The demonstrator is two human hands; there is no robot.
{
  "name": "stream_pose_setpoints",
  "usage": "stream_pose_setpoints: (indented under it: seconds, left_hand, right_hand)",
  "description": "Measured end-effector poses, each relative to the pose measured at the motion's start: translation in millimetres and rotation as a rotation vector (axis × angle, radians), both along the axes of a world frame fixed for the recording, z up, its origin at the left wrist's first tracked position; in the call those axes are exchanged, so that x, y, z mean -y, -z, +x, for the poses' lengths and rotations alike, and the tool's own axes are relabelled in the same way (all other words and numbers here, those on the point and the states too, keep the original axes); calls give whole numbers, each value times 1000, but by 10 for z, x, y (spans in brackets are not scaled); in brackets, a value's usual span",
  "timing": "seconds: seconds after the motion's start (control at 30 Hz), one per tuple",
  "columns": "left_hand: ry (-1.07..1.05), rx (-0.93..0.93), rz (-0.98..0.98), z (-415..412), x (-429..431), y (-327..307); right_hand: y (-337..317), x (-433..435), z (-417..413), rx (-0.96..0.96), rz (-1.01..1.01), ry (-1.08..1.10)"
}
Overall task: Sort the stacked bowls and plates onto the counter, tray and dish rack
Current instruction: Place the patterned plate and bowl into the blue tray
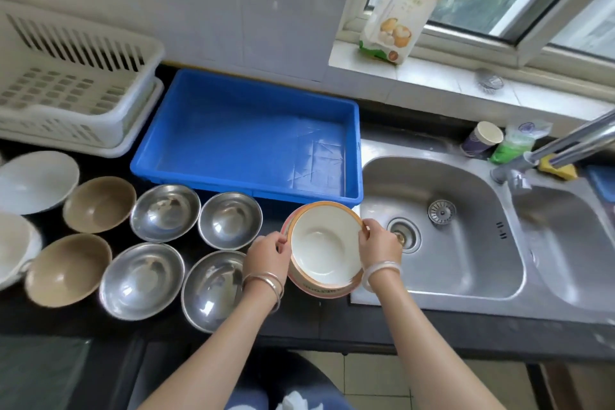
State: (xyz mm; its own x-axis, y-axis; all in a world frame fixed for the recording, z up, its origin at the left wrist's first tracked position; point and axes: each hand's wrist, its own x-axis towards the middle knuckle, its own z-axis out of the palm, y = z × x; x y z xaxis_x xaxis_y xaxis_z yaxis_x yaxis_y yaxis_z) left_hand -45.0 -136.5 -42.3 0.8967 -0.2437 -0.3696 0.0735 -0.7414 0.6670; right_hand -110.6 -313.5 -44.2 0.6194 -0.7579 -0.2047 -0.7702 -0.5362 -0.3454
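A stack of cream plates with orange rims [324,248] sits at the counter's right end beside the sink. My left hand [268,255] grips the top plate's left rim and my right hand [379,241] grips its right rim. Left of the stack, several steel bowls [229,220] stand on the dark counter, then two tan bowls [100,203] and white bowls [36,180] at the far left. Behind them lie the blue tray [186,156] and, at the back left, the white dish rack [71,100]; nothing shows inside either.
A double steel sink [442,233] with a tap [562,146] fills the right side. A paper cup [482,138], a green bag and a yellow sponge [559,168] sit behind it. A flour packet [399,10] leans on the window sill.
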Motion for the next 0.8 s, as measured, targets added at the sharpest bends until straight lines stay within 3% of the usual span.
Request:
stream_pose_setpoints:
  seconds: [0.43, 0.63, 0.8]
  left_hand:
    - [-51, 13, -11, 295, 84, -41]
    - [1, 82, 42, 294, 138, -82]
    - [-7, 76, -26, 300, 190, -193]
  right_hand:
    - [-53, -275, -173, -35, 82, 82]
    - [-111, -289, -195, 24, 159, 159]
    - [-232, -212, -256, 108, 161, 226]
